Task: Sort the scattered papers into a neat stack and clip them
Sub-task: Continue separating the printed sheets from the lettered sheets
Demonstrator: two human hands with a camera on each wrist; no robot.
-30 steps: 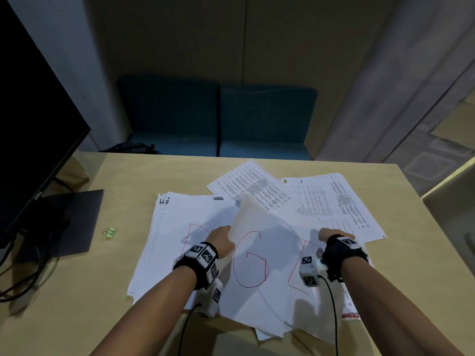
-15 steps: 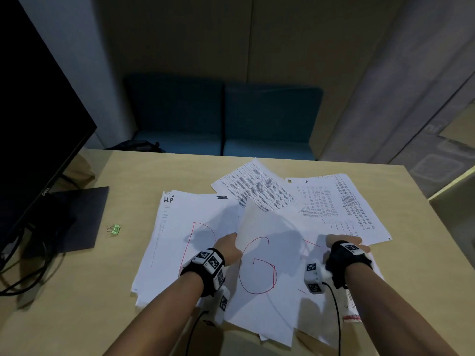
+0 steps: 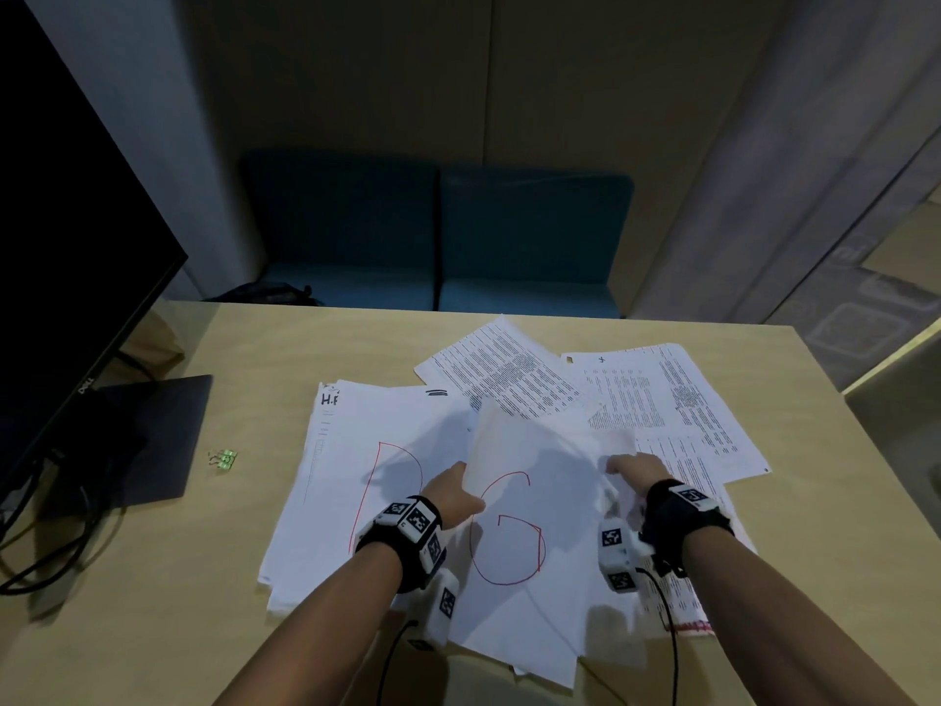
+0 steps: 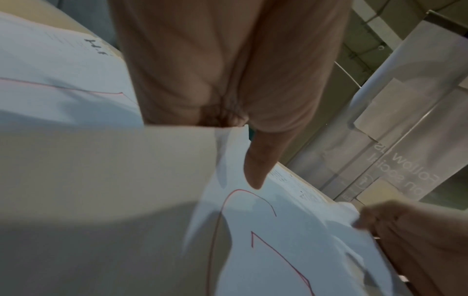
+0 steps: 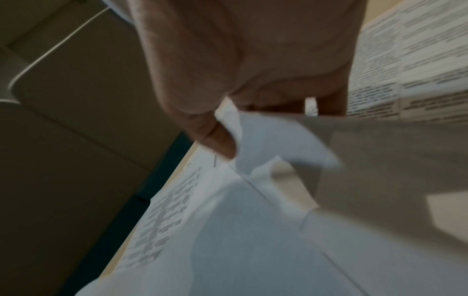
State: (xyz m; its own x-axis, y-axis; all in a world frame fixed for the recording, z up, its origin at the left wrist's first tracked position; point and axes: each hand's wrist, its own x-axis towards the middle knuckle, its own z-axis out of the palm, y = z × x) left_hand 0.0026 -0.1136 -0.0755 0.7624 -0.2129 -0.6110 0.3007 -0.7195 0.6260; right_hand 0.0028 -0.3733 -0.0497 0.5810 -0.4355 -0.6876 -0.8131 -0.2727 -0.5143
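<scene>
Loose white papers (image 3: pixel 387 450) lie overlapping on the wooden table (image 3: pixel 285 349). On top is a sheet with a red letter G (image 3: pixel 509 542), its far edge raised. My left hand (image 3: pixel 453 494) grips that sheet's left edge, thumb (image 4: pixel 255 170) on top and fingers hidden underneath. My right hand (image 3: pixel 631 468) pinches the right edge of the paper, and the thumb (image 5: pixel 217 138) presses a crumpled corner (image 5: pixel 235 120). A small green binder clip (image 3: pixel 224 458) lies on the table, left of the papers and apart from both hands.
Two printed text pages (image 3: pixel 509 374) (image 3: pixel 677 400) lie at the far side of the pile. A dark monitor (image 3: pixel 76 247) with its base (image 3: pixel 153 440) and cables (image 3: pixel 51 552) fills the left. Blue seats (image 3: pixel 438 236) stand beyond the table's far edge.
Both hands keep hold of the G sheet. My right hand has shifted a little left and the sheet's right edge has bunched up under it.
</scene>
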